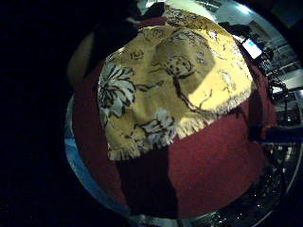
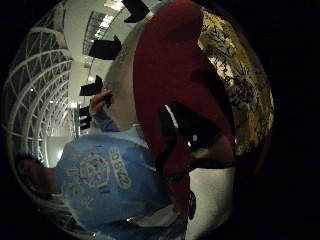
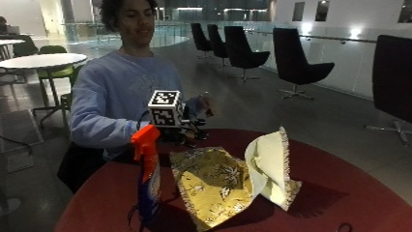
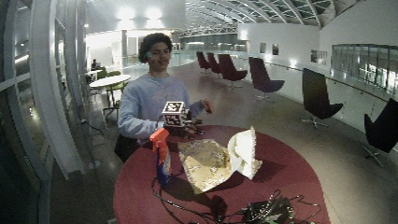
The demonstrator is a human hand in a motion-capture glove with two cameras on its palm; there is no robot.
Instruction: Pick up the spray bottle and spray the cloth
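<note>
The spray bottle (image 3: 147,181), blue with an orange trigger head, is standing upright on the near left part of the round red tabletop (image 3: 334,179), and nothing is touching it. Just to its right the yellow patterned cloth (image 3: 215,181) is lying spread out, its fringed edge showing in the little finger side palm view (image 1: 165,94). A second, paler cloth (image 3: 270,166) is propped up on edge right beside it, on the right.

Your gloved right hand (image 3: 186,128) is hovering over the far edge of the tabletop, beyond the cloth and well apart from the bottle. I cannot tell whether your grip is released or clenched; the hand is mostly hidden.

Your bare left hand (image 3: 206,104) is raised near your chest, holding a small object I cannot identify.

A tangle of cables (image 4: 261,212) is lying at the near edge of the tabletop. Behind you, dark swivel chairs (image 3: 296,63) are lining a long hall, with a round white table (image 3: 42,60) at the far left.
</note>
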